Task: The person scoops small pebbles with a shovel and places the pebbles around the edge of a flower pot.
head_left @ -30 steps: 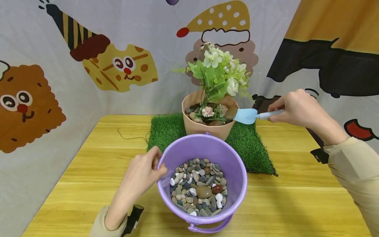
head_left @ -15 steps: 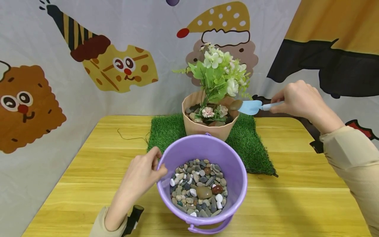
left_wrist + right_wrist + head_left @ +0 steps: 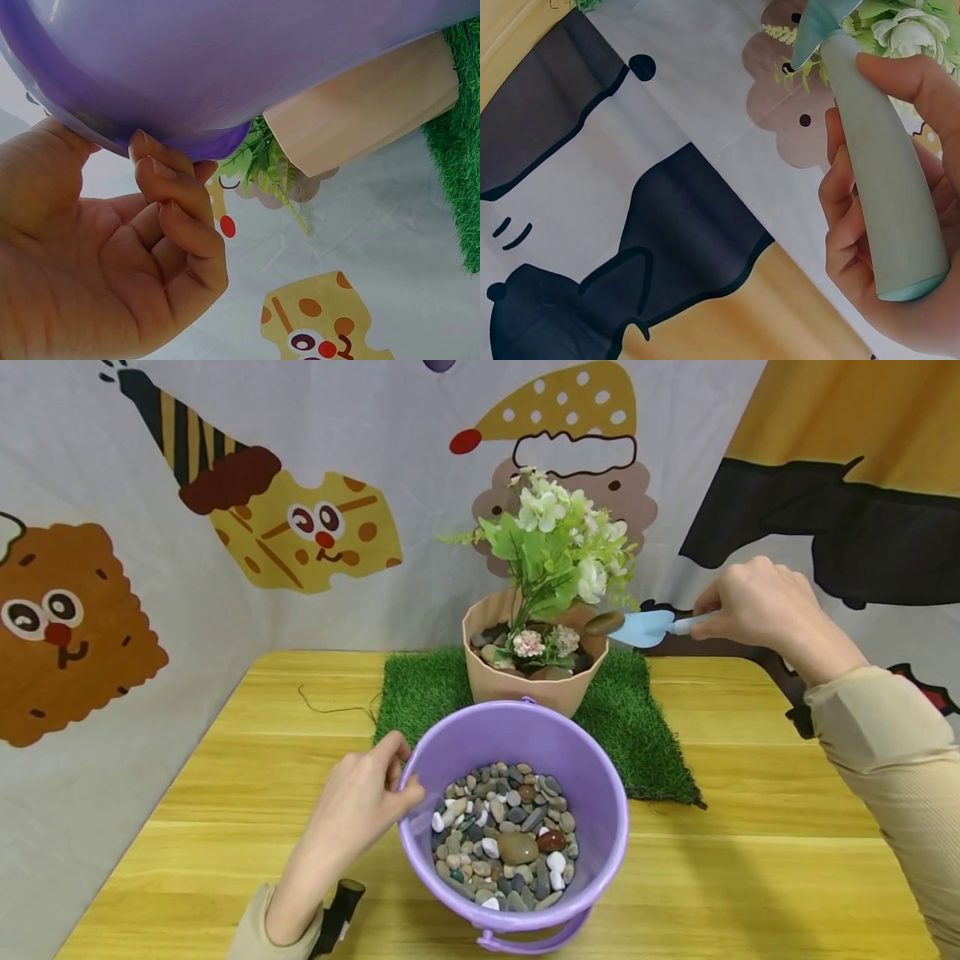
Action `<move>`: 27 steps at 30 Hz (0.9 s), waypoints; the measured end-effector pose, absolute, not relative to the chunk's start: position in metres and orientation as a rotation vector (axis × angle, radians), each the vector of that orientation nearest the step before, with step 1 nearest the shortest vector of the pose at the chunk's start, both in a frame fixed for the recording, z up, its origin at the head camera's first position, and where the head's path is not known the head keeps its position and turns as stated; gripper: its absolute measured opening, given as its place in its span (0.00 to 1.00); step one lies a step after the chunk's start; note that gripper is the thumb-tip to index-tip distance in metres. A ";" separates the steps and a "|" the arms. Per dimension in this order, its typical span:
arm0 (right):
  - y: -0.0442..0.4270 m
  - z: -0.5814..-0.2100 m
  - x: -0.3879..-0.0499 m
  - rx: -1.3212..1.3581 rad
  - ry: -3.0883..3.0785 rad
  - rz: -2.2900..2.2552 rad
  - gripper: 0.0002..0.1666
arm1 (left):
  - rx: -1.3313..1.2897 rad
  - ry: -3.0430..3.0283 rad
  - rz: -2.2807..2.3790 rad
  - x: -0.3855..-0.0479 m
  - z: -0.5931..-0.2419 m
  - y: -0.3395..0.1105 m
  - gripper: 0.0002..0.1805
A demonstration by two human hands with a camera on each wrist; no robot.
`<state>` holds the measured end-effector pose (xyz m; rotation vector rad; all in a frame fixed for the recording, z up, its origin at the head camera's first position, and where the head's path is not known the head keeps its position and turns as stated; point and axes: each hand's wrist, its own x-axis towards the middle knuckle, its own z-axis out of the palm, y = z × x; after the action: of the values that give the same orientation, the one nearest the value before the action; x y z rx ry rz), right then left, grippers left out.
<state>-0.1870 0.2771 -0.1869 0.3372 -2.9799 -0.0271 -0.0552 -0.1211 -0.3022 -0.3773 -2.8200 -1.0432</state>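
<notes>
My left hand (image 3: 367, 793) pinches the left rim of a purple bucket (image 3: 517, 727), its thumb inside and fingers outside. Grey, white and brown pebbles (image 3: 495, 827) cover the bucket's bottom. At the right, my right hand (image 3: 761, 610) grips the handle (image 3: 885, 172) of a light blue trowel (image 3: 647, 628). An oval brown stone (image 3: 604, 623) is at the tip of the trowel's blade, by the right rim of a peach flowerpot (image 3: 528, 691). The pot holds larger stones, pink blossoms (image 3: 528, 644) and a leafy plant with white flowers (image 3: 542, 510).
Behind the bucket, the pot stands on a green artificial grass mat (image 3: 637, 752) on a wooden table (image 3: 757, 793). A thin dark wire (image 3: 330, 710) lies to the left. A cartoon-printed cloth (image 3: 412, 527) hangs behind. The bucket's handle (image 3: 536, 939) hangs down in front.
The trowel has risen and shifted right with the brown stone at its tip, from inside the pot to its right rim. The left hand and bucket have stayed put.
</notes>
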 end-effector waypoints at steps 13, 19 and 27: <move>0.271 -0.179 -0.185 0.295 -2.948 -0.117 0.05 | -0.372 -2.822 -1.050 -0.055 -0.302 -0.120 0.10; 0.267 -0.175 -0.184 0.250 -2.949 -0.138 0.07 | -0.369 -2.817 -1.040 -0.055 -0.303 -0.120 0.10; 0.265 -0.186 -0.166 0.283 -2.920 -0.091 0.06 | -0.363 -2.832 -1.027 -0.056 -0.302 -0.118 0.10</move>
<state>-0.1657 0.2650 -0.1865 0.2830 -2.9203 -0.0914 -0.0555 -0.1180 -0.3024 -0.3633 -2.8319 -1.0271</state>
